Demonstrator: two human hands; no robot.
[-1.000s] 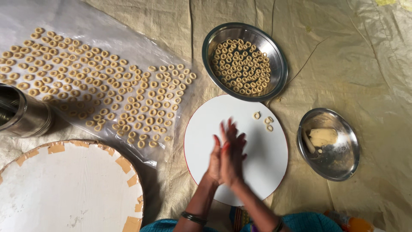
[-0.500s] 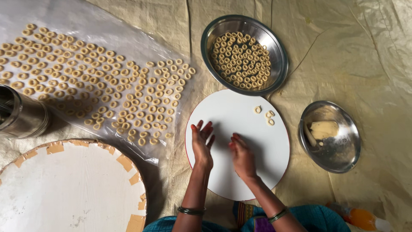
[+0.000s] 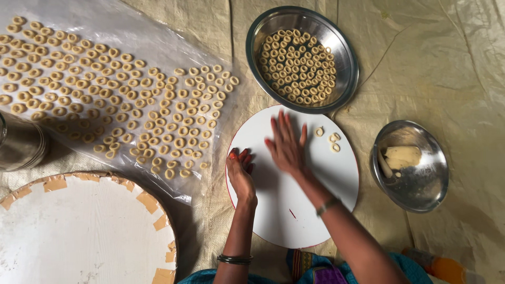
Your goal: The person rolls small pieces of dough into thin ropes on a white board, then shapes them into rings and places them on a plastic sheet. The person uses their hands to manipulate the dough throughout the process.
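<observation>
Near the middle of the frame, the right hand (image 3: 286, 144) lies palm down on the round white board (image 3: 294, 210), fingers spread and flat, grasping nothing. The left hand (image 3: 240, 171) rests at the board's left edge, fingers curled inward; whether they hold anything cannot be told. Three dough rings (image 3: 330, 141) lie on the board just right of the right hand.

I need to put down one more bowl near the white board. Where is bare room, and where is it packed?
Bare cloth lies right of the steel plate of rings, above the dough bowl. The round white board's near half is bare, below the right hand and left hand. The plastic sheet is crowded with dough rings.
</observation>
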